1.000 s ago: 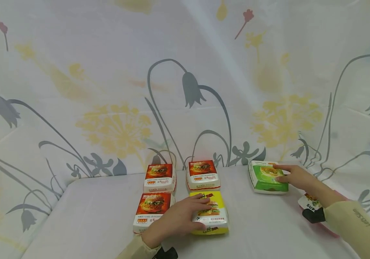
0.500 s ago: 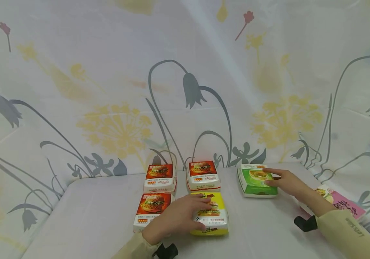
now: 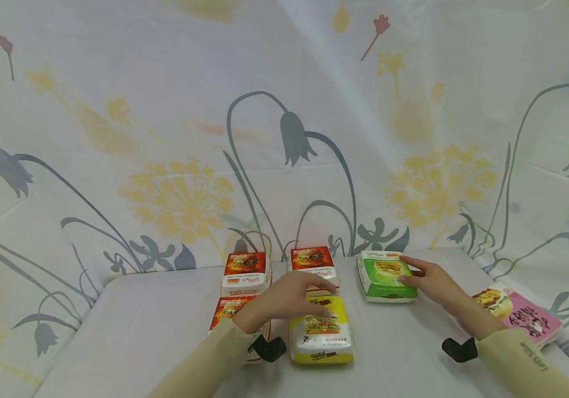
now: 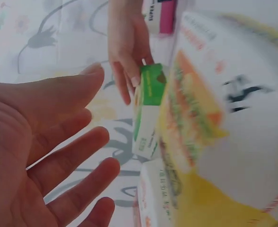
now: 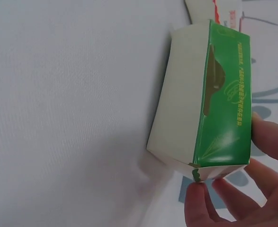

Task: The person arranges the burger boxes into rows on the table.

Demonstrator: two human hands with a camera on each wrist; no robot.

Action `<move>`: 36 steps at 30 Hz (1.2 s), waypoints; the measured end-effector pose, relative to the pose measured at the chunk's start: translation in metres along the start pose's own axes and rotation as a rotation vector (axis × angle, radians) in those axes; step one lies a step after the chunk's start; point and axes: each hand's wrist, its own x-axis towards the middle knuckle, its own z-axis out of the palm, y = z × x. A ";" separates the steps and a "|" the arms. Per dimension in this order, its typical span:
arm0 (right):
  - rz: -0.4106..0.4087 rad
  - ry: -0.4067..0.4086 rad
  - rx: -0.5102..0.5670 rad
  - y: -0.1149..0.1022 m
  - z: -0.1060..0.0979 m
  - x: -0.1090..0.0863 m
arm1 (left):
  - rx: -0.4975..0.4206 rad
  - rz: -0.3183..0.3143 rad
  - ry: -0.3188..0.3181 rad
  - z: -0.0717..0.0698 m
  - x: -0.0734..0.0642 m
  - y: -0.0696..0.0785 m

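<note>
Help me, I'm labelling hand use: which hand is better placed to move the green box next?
Probably the right hand: its fingertips are at the green box. The left hand, holding nothing, is over by the yellow box, farther away.

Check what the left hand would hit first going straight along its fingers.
Most likely the green box, which lies past the left hand in the head view; the hand's height is unclear, so it might pass over.
</note>
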 end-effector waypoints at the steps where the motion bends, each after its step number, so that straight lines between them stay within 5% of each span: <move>1: 0.003 0.003 0.007 -0.001 0.001 0.000 | -0.015 -0.002 0.005 -0.002 0.006 0.000; 11: 0.011 0.044 -0.022 -0.001 0.008 -0.002 | -0.104 -0.060 0.062 0.006 0.072 0.003; 17: 0.012 0.052 -0.041 -0.002 0.011 -0.002 | -0.042 -0.059 0.056 0.023 0.101 0.014; 26: -0.005 0.079 -0.038 -0.001 0.015 0.001 | 0.092 -0.133 0.097 0.040 0.120 0.021; 32: 0.022 0.096 -0.033 -0.003 0.020 -0.001 | 0.002 -0.238 0.111 0.048 0.124 0.019; 36: 0.041 0.094 -0.032 -0.006 0.021 -0.002 | -0.026 -0.249 0.137 0.050 0.125 0.017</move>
